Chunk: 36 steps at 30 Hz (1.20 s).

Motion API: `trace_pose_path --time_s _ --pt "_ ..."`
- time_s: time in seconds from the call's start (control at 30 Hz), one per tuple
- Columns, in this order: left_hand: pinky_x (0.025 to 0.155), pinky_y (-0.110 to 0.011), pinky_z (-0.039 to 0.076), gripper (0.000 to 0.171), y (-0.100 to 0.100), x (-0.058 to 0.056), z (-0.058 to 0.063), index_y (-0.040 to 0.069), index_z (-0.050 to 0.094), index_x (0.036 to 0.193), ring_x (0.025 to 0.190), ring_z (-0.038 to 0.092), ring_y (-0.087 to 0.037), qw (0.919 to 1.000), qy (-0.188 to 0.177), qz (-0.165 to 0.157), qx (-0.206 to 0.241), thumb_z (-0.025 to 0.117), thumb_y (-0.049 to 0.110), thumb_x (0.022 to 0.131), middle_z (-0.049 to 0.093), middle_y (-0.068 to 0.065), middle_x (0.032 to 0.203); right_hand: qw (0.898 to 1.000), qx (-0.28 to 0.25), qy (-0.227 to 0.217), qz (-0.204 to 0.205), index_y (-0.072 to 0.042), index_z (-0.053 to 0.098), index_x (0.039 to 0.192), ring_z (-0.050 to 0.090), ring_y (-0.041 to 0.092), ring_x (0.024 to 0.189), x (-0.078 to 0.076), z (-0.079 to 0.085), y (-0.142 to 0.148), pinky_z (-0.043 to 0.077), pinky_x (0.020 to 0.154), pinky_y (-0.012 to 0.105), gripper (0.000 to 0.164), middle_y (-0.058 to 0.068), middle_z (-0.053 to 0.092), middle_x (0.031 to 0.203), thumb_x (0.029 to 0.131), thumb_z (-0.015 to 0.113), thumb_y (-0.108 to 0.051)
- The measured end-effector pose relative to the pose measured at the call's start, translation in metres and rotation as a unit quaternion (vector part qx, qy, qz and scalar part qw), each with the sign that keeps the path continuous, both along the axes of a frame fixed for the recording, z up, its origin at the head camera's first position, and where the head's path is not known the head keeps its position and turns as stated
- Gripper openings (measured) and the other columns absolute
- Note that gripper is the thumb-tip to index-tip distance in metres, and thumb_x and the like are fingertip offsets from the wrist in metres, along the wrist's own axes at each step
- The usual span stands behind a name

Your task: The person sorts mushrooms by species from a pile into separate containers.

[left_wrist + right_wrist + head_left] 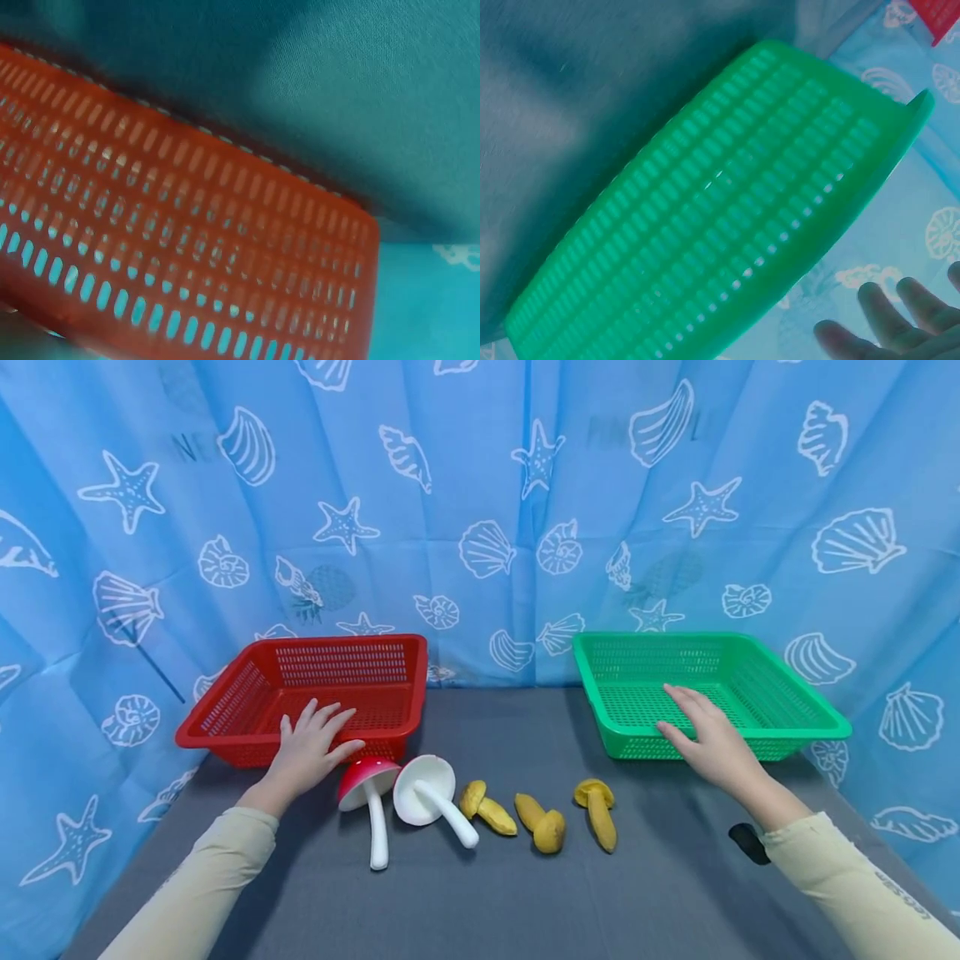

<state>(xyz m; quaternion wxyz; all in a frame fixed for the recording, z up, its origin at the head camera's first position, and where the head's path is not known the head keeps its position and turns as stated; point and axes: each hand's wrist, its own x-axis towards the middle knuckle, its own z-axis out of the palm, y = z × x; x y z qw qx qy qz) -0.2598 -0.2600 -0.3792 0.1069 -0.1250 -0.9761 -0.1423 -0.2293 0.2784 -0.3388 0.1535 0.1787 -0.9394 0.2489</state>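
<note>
My left hand [311, 750], fingers spread, is at the near rim of the red basket [247, 745]; whether it touches the rim I cannot tell. Over the near side of the green basket [611, 739] is my right hand [711, 745], holding nothing. Its fingers [889, 319] show straight in the right wrist view, beyond the green basket's rim. Between the hands lie a red-capped toy mushroom [377, 822] with a white stem, and a second mushroom [425, 785] showing its white underside. Three yellow-brown mushrooms [497, 816] [549, 832] [600, 817] lie to their right.
Both baskets stand at the back of the grey cloth-covered table [487, 902]. Behind them hangs a blue curtain [480, 485] printed with shells and starfish. A small black item [748, 843] shows beside the right sleeve [840, 868].
</note>
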Motion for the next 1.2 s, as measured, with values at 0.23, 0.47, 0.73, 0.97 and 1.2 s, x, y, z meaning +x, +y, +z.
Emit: trace_pose_path --time_s 0.23,0.47,0.73,0.97,1.2 --pt "0.102 -0.072 0.012 0.060 0.002 -0.001 -0.009 0.007 0.053 0.138 0.132 0.032 -0.045 0.9996 0.027 0.004 -0.011 0.071 0.034 0.087 0.050 -0.023 0.136 0.999 -0.025 0.006 0.025 0.004 0.032 0.148 0.033 0.053 0.128 0.005 0.000 -0.017 0.031 0.092 0.069 0.059 0.032 0.034 0.144 0.099 0.058 -0.015" --pt "0.093 -0.061 0.030 0.046 0.005 0.000 -0.014 0.009 0.063 0.125 0.110 0.051 -0.036 0.9989 0.046 0.005 -0.010 0.070 0.036 0.088 0.061 -0.017 0.120 0.996 -0.076 -0.018 0.042 0.002 0.033 0.148 0.047 0.045 0.117 0.017 -0.001 -0.037 0.044 0.080 0.061 0.057 0.027 0.039 0.143 0.099 0.056 -0.014" --pt "0.091 -0.057 0.033 0.046 0.005 -0.001 -0.011 0.009 0.063 0.123 0.103 0.054 -0.034 0.9988 0.045 0.014 -0.010 0.071 0.037 0.087 0.063 -0.015 0.115 0.980 -0.165 -0.084 0.069 0.002 0.034 0.147 0.052 0.039 0.117 0.027 0.002 -0.067 0.049 0.083 0.041 0.053 0.025 0.045 0.139 0.101 0.053 -0.015" --pt "0.090 -0.057 0.033 0.045 0.004 -0.001 -0.012 0.009 0.064 0.122 0.102 0.054 -0.034 0.9986 0.050 0.010 -0.007 0.070 0.037 0.088 0.063 -0.014 0.113 0.920 -0.303 -0.230 0.095 0.002 0.028 0.149 0.051 0.041 0.120 0.033 0.003 -0.098 0.053 0.083 0.044 0.054 0.026 0.046 0.138 0.104 0.047 -0.022" --pt "0.091 -0.058 0.032 0.046 0.005 0.000 -0.012 0.009 0.064 0.122 0.102 0.054 -0.033 0.9988 0.046 0.014 -0.008 0.071 0.038 0.087 0.063 -0.014 0.114 0.838 -0.393 -0.360 0.118 0.000 0.023 0.151 0.048 0.039 0.125 0.036 -0.006 -0.127 0.052 0.086 0.048 0.058 0.026 0.042 0.141 0.104 0.047 -0.025"
